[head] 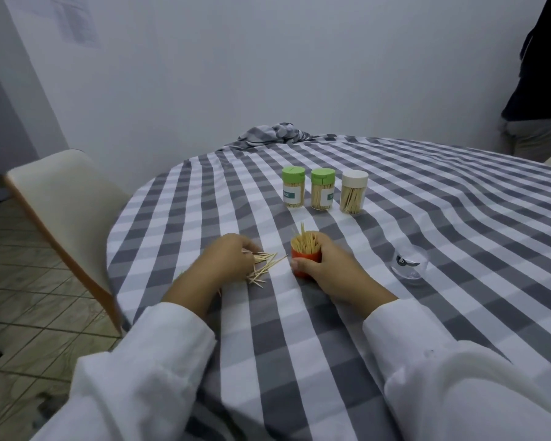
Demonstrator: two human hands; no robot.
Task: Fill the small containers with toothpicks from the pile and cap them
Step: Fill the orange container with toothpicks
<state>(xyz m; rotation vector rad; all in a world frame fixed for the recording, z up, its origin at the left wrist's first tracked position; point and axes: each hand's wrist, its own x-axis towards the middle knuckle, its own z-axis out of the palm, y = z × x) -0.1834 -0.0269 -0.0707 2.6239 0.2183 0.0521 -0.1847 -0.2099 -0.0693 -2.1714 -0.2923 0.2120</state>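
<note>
The orange container (306,261), packed with toothpicks, stands near the table's (458,224) left edge, gripped by the right hand (326,272). Just left, the left hand (226,259) curls over the toothpick pile (263,267). Beyond stand three capped jars (323,193); a clear lid (409,264) lies right.

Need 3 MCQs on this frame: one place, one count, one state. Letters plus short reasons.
1. Where does the clear lid lie?
A. right of the orange container
B. behind the capped containers
C. on the chair

2. How many capped containers stand in the back row?
A. two
B. three
C. five

3. What is the right hand doing?
A. lying flat
B. gripping the orange container
C. holding a cap

Answers:
1 A, it lies on the cloth to the right.
2 B, two green-capped, one white-capped.
3 B, fingers wrap it.
</note>
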